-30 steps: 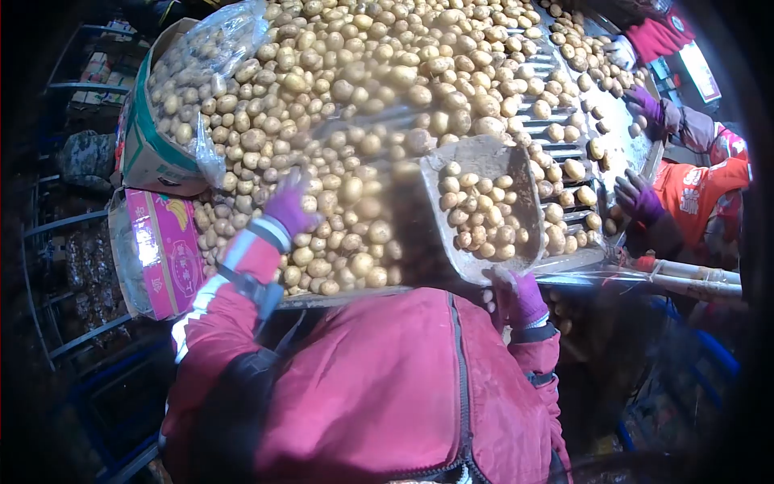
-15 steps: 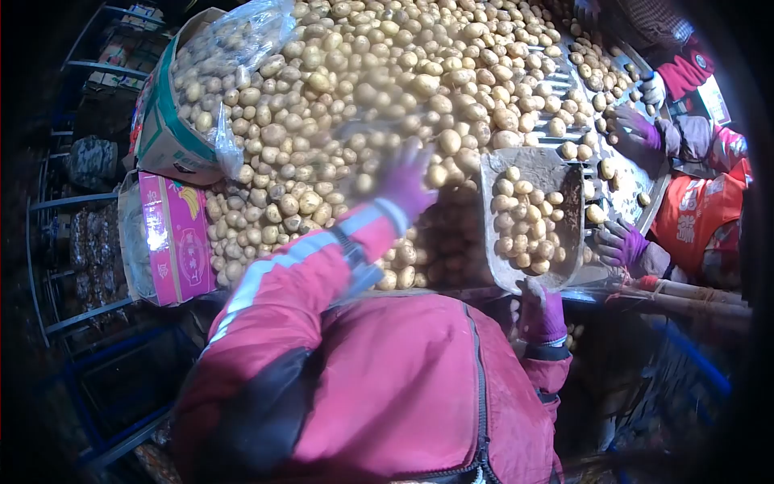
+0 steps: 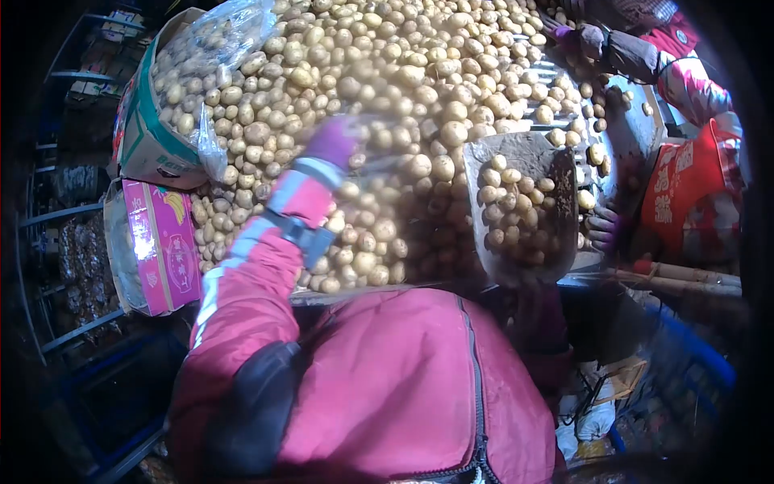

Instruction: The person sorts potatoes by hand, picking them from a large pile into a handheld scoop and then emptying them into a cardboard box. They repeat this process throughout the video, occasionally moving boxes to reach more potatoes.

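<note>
A large heap of potatoes [image 3: 282, 81] spreads over the table. My left hand [image 3: 332, 142], in a purple glove, is over the middle of the heap; its fingers are smeared by motion among the potatoes. To the right lies a grey scoop [image 3: 556, 153] with several potatoes in it. My right hand [image 3: 536, 305] is in deep shadow at the scoop's near end, and its fingers cannot be made out.
At the left stand a green and white carton [image 3: 165, 149] with a clear plastic bag and a pink box [image 3: 172, 250]. A co-worker's gloved hand [image 3: 582, 39] reaches in at top right; another gloved hand [image 3: 602, 228] is right of the scoop. Poles [image 3: 685, 276] lie nearby.
My left hand has moved left and farther up over the heap. The scoop appears slightly left and tilted, and my right hand has gone into shadow. The co-worker's upper arm has shifted away.
</note>
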A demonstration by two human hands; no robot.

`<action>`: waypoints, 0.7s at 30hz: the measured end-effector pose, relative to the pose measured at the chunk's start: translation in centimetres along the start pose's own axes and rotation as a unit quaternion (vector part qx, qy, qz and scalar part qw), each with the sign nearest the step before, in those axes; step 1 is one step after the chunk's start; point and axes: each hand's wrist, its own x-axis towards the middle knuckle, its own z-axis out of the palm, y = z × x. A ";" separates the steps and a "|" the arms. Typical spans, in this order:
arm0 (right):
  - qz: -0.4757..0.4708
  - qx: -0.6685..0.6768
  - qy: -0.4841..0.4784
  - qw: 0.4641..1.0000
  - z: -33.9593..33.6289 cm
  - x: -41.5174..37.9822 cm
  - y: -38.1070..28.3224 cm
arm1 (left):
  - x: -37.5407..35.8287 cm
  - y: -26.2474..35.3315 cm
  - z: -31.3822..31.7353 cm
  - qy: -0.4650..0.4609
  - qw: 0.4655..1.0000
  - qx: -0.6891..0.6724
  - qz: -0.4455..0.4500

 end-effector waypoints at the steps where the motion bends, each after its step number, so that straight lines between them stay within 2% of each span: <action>1: -0.001 -0.005 -0.003 1.000 0.1 0.0 -0.3 | -0.8 -2.1 -1.4 -0.002 0.997 0.051 -0.057; 2: -0.005 -0.009 -0.008 1.000 0.3 0.0 -0.6 | -1.8 -4.9 -0.8 -0.011 0.985 0.097 -0.140; 5: -0.002 -0.021 -0.019 1.000 0.8 0.4 -1.0 | -4.3 -9.3 1.8 -0.089 0.971 0.209 -0.069; 8: 0.002 -0.046 -0.027 0.999 1.0 0.3 -1.1 | -3.7 -9.3 2.6 -0.079 0.975 0.112 -0.175; 9: -0.003 -0.055 -0.030 0.998 1.0 0.3 -1.0 | -3.5 -9.3 2.1 -0.076 0.979 0.128 -0.141; 11: -0.016 -0.081 -0.038 0.996 1.2 0.5 -0.9 | -2.3 -6.6 -0.1 -0.047 0.965 -0.083 -0.243; 12: -0.025 -0.099 -0.042 0.994 1.1 0.6 -0.6 | -2.1 -5.8 -0.5 -0.032 0.938 -0.188 -0.289; 13: -0.038 -0.121 -0.050 0.991 1.1 0.7 -0.8 | -1.7 -6.8 -0.4 -0.042 0.899 -0.320 -0.297; 14: -0.057 -0.150 -0.057 0.985 1.3 0.7 -1.0 | -1.2 -0.6 -3.3 -0.013 0.872 -0.388 -0.297; 16: -0.092 -0.202 -0.069 0.973 1.8 1.0 -1.4 | -0.8 5.4 -5.7 -0.132 0.853 -0.451 -0.226; 18: -0.139 -0.289 -0.078 0.944 2.2 0.7 -1.7 | -1.2 7.9 -5.2 -0.157 0.868 -0.459 -0.108; 19: -0.165 -0.331 -0.077 0.926 2.4 0.8 -1.6 | -1.3 7.1 -4.7 -0.167 0.875 -0.444 -0.100; 21: -0.178 -0.363 -0.073 0.912 2.5 1.1 -1.4 | -3.0 3.3 -1.8 -0.175 0.954 -0.242 0.010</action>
